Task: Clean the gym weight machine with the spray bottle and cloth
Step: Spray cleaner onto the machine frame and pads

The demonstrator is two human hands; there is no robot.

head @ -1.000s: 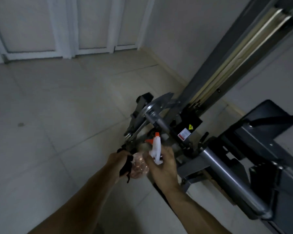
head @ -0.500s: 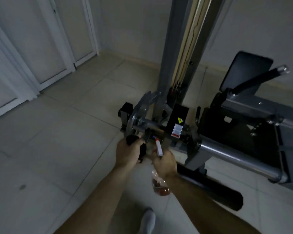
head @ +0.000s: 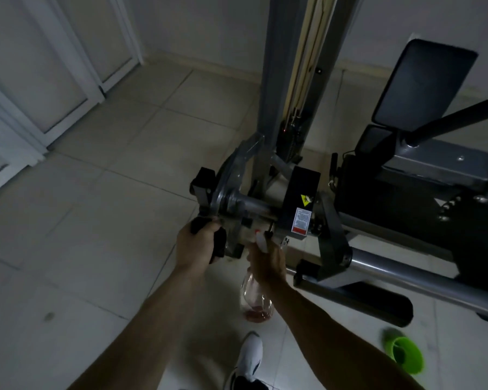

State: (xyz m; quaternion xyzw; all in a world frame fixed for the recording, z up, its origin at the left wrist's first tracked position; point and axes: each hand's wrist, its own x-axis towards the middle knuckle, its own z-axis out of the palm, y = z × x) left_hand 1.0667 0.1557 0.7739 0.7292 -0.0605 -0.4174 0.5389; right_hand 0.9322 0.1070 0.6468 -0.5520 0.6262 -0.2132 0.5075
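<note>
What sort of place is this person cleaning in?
Most likely a small gym or home workout room. A weight machine with a tall grey upright column and a black padded rest stands on a pale tiled floor, near white doors.

The left hand [head: 196, 244] is gripping a dark cloth [head: 219, 243] against the machine [head: 302, 187], while the right hand [head: 268, 261] is gripping the bottle [head: 254, 301], its nozzle up by the shaft [head: 255, 205]. A green cup [head: 404, 354] is lying on the floor [head: 82, 220].
</note>
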